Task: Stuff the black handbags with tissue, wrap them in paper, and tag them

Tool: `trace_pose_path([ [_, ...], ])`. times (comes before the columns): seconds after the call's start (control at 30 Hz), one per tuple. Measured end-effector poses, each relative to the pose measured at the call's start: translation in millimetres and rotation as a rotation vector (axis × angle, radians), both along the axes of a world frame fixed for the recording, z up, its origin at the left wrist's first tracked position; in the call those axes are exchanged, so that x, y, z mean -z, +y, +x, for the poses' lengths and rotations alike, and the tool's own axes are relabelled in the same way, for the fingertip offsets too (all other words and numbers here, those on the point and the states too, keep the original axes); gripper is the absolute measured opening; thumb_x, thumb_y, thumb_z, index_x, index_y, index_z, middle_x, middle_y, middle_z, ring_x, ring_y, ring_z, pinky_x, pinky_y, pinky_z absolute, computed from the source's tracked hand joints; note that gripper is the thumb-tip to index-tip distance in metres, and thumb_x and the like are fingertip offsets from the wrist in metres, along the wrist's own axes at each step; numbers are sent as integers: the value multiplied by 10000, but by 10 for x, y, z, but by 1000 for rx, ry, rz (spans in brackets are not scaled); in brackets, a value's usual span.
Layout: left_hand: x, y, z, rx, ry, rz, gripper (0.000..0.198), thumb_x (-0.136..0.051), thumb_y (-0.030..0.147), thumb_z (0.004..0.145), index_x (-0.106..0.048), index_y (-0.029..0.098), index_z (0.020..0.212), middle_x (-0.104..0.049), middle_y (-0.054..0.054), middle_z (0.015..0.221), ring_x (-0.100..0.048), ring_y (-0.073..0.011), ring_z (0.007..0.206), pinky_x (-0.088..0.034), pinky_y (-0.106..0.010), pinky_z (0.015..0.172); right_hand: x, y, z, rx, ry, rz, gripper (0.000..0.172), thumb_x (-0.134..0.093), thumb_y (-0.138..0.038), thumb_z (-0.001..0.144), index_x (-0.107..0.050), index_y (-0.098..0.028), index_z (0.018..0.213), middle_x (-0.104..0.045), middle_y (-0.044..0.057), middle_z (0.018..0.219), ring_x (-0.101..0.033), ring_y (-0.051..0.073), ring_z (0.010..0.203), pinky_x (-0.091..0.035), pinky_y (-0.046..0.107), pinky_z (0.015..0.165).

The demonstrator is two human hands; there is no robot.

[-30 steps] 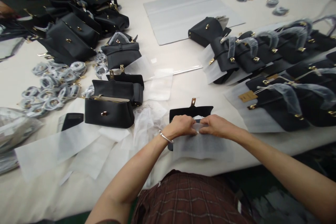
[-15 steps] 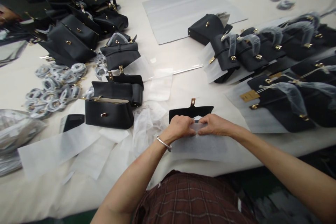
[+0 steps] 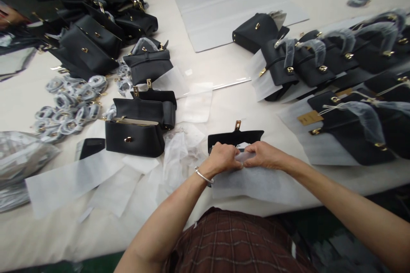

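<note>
A small black handbag (image 3: pixel 235 137) with a gold clasp on its raised flap lies at the near table edge. A sheet of white tissue paper (image 3: pixel 256 183) covers its front and hangs toward me. My left hand (image 3: pixel 223 158) and my right hand (image 3: pixel 262 155) meet over the bag's opening, fingers curled and pinching the top of the tissue paper. A silver bangle sits on my left wrist.
Black handbags (image 3: pixel 137 126) stand left of my hands, more are piled at the far left (image 3: pixel 86 45) and right (image 3: pixel 339 76). Wrapped chain straps (image 3: pixel 67 104) lie in a heap. Loose tissue sheets (image 3: pixel 73 181), a grey board (image 3: pixel 230 6) and the white table (image 3: pixel 224 72) surround them.
My hands have stayed on the bag, working the tissue's top edge. The view has shifted slightly; the paper lies a little flatter toward me.
</note>
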State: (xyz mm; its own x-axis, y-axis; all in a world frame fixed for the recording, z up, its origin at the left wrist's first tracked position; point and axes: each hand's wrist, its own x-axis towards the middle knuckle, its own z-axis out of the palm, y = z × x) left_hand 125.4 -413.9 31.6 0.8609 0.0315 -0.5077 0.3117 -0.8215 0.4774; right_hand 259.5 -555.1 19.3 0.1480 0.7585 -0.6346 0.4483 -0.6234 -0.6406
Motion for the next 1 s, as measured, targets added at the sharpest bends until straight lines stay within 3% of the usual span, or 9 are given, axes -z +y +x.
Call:
trace_pose_path([
  [0.27,85,29,108,10,97,-48,242,-712,444,733,-642,213,727,-712,-30,814,-684,-254,879,-451,-313,779,3,62,14,0,39,-41,165,-668,-337,648,-618,-182,678,-538,-41,586,-465,126,568,-286,251,490],
  [0.5,169,88,225,56,214,-155,245,-740,435,701,-643,212,735,-683,0,744,-662,-197,723,-415,-259,582,60,122,30,-57,29,-83,144,-663,-324,625,-637,-188,664,-502,-49,530,-438,116,504,-263,256,459],
  [0.7,210,101,225,56,232,-156,267,-756,423,695,-664,202,813,-692,-25,809,-662,-225,774,-449,-284,630,144,147,-14,-91,-98,-59,207,-722,-389,616,-688,-200,694,-616,-9,623,-547,173,620,-313,264,514],
  [0.77,156,61,147,44,133,-102,347,-752,434,728,-657,205,971,-696,-49,956,-653,-252,915,-472,-328,775,152,148,-11,-99,-129,-39,226,-731,-393,617,-698,-208,742,-652,1,691,-578,195,679,-333,267,543],
  [0.87,41,-102,-89,28,-263,123,452,-687,353,841,-535,195,1236,-587,-107,1267,-544,-287,1162,-389,-422,999,162,137,19,-102,-149,-2,253,-722,-341,619,-696,-218,839,-687,5,813,-601,209,768,-369,265,603],
  [0.93,8,-253,-286,35,-471,221,328,-564,245,931,-504,191,1250,-538,-111,1320,-513,-269,1177,-381,-428,1004,167,128,51,-106,-143,23,260,-720,-333,621,-685,-222,853,-688,2,847,-603,209,805,-384,261,642],
  [1.0,45,-387,-463,9,-477,173,195,-479,192,970,-538,185,1155,-587,-91,1201,-547,-234,1070,-433,-379,915,162,123,82,-122,-117,40,261,-733,-351,615,-675,-223,835,-678,-10,832,-599,202,804,-389,253,650],
])
